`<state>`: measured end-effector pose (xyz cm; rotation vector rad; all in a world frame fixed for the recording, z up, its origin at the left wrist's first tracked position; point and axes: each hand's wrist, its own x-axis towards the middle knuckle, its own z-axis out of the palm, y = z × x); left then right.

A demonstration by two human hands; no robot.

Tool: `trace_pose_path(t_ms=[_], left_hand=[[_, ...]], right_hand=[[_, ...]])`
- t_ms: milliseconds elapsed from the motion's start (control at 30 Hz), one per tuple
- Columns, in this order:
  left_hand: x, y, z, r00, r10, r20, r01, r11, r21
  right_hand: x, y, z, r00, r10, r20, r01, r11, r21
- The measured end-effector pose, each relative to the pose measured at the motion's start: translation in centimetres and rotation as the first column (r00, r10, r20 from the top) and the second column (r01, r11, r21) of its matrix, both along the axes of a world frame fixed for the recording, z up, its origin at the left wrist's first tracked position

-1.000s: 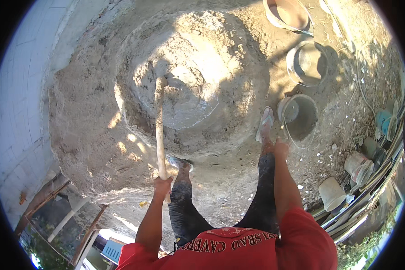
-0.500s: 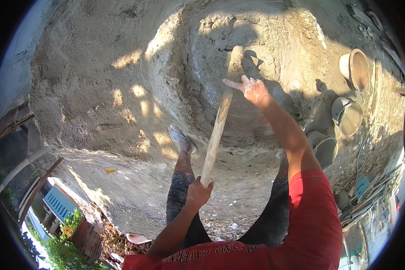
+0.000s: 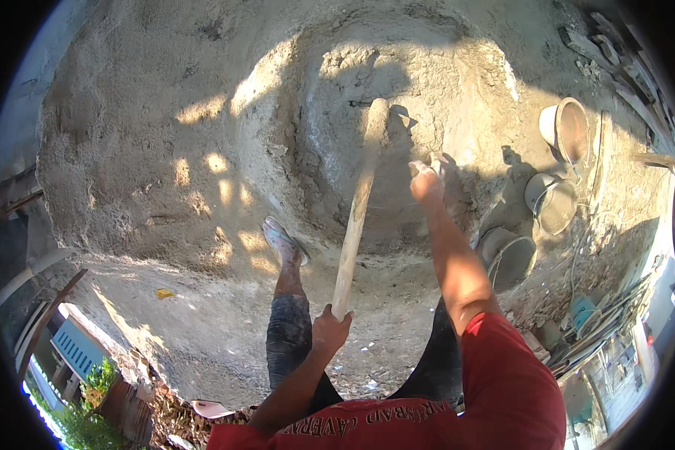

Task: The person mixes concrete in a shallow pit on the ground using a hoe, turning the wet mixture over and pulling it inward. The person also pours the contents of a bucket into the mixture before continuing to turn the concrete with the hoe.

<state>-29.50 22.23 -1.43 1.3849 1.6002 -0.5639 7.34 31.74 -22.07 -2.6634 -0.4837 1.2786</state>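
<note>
My left hand [image 3: 331, 330] is closed round the near end of a long, pale wooden tool handle [image 3: 356, 217]. The handle slants away from me over a round, shallow hollow of wet grey mix [image 3: 337, 150]. Its far end is thicker and coated with mix. A small dark angular shape [image 3: 403, 116] beside that end may be part of a blade or a shadow; the tool's head is mostly hidden. My right hand [image 3: 427, 181], smeared with grey, is off the handle, to its right above the mix. Its fingers are apart and hold nothing that I can see.
Several round containers stand on the right: an upper bucket [image 3: 568, 129], a middle bucket [image 3: 553, 202] and a lower one [image 3: 508, 255]. My left foot [image 3: 283, 238], in a sandal, is at the hollow's near-left edge. Planks [image 3: 622, 75] lie far right; a blue slatted object [image 3: 80, 347] is lower left.
My right hand has moved from beside the handle down and away to its right. The handle's far end has shifted left and nearer. The whole view has shifted slightly.
</note>
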Motion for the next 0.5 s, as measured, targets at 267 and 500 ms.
trace_pose_path(t_ms=[267, 500], left_hand=[[-0.2, -6.6, 1.6, 0.995, 0.094, 0.034, -0.093, 0.994, -0.050], [5.3, 0.9, -2.3, 0.829, 0.283, 0.482, -0.296, 0.954, -0.050]], right_hand=[[-19.9, -3.3, 11.1, 0.683, -0.514, -0.519, 0.634, 0.770, 0.071], [-12.7, 5.4, 16.9, 0.870, -0.282, -0.405, 0.465, 0.744, 0.480]])
